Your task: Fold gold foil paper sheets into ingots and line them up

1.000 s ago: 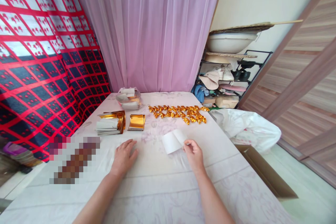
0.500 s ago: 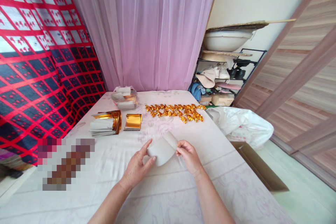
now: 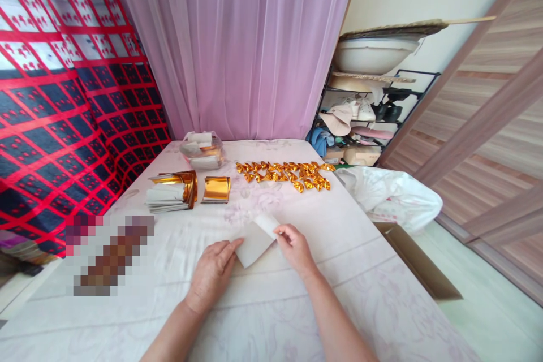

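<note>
A greyish-white sheet of paper [image 3: 253, 245] lies at an angle on the cloth in front of me, its far right side curled into a roll. My right hand [image 3: 294, 246] pinches that curled side between thumb and fingertips. At the sheet's left corner, my left hand [image 3: 213, 272] is closed with thumb and forefinger on the edge. Beyond the sheet, rows of folded gold foil pieces [image 3: 275, 172] rest on the table. A small stack of gold foil sheets [image 3: 216, 189] and a larger fanned stack [image 3: 169, 192], grey backs showing, are to the left.
A clear plastic bag [image 3: 201, 151] of more sheets sits at the back left of the cloth-covered table [image 3: 339, 294]. Off its right edge are a white plastic bag [image 3: 394, 195] and a cardboard box [image 3: 418, 260]. A loaded shelf rack [image 3: 360, 113] stands behind. A pixelated patch covers the left side.
My left hand has drawn its spread fingers together at the sheet's left corner. The sheet lies flatter, and my right hand has shifted slightly left with the curled side. The view has tilted slightly.
</note>
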The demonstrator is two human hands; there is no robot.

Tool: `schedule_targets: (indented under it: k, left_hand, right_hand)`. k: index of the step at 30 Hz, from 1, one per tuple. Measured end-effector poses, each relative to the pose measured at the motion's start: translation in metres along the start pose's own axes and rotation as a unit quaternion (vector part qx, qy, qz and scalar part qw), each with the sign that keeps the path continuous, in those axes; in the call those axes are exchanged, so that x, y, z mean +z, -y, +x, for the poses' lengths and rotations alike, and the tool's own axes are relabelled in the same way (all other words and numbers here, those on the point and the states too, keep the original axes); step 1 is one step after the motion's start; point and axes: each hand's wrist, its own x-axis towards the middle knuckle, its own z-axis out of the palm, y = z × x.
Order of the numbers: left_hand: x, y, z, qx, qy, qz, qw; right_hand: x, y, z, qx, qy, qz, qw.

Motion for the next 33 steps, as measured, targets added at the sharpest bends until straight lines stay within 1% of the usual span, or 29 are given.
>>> schedule_targets:
  k: [4,8,10,12,14,16,18,20,21,24,28,30,33]
  left_hand:
    - [-0.003,0.001,0.001,0.009,-0.036,0.022,0.999]
    - [-0.008,-0.009,0.004,0.021,-0.076,0.058,0.995]
    - [-0.009,-0.014,0.005,0.028,-0.078,0.072,0.994]
    - [-0.009,-0.019,0.006,0.04,-0.056,0.071,0.995]
    - [-0.007,-0.022,0.007,0.045,-0.013,0.058,0.997]
    - [-0.006,-0.026,0.008,0.031,0.031,0.044,0.998]
    - [-0.007,-0.03,0.012,0.003,0.072,0.041,0.997]
    - [-0.009,-0.036,0.017,-0.026,0.108,0.058,0.992]
    - [-0.01,-0.038,0.019,-0.037,0.12,0.073,0.989]
    - [-0.012,-0.046,0.026,-0.042,0.146,0.104,0.983]
    - [-0.011,-0.053,0.029,-0.066,0.159,0.093,0.981]
    - [-0.009,-0.054,0.028,-0.08,0.153,0.068,0.983]
    - [-0.004,-0.049,0.023,-0.085,0.124,0.021,0.988]
  right_hand:
    - [0.003,-0.003,-0.002,-0.041,0.011,-0.053,0.998]
    - [0.005,-0.006,-0.005,-0.06,-0.004,-0.071,0.996]
    - [0.005,-0.005,-0.006,-0.059,-0.009,-0.084,0.995]
    - [0.003,-0.002,-0.007,-0.061,0.001,-0.095,0.994]
    - [0.0,0.004,-0.008,-0.067,0.036,-0.094,0.993]
    - [-0.003,0.013,-0.009,-0.069,0.1,-0.073,0.99]
    - [-0.006,0.021,-0.011,-0.06,0.174,-0.044,0.982]
    - [-0.008,0.028,-0.013,-0.065,0.221,-0.025,0.973]
    - [-0.008,0.03,-0.014,-0.068,0.235,-0.021,0.969]
    - [-0.008,0.034,-0.015,-0.063,0.248,-0.032,0.966]
    - [-0.007,0.033,-0.015,-0.027,0.233,-0.055,0.971]
    - [-0.007,0.032,-0.014,-0.023,0.23,-0.064,0.971]
    - [-0.008,0.031,-0.013,-0.026,0.228,-0.086,0.97]
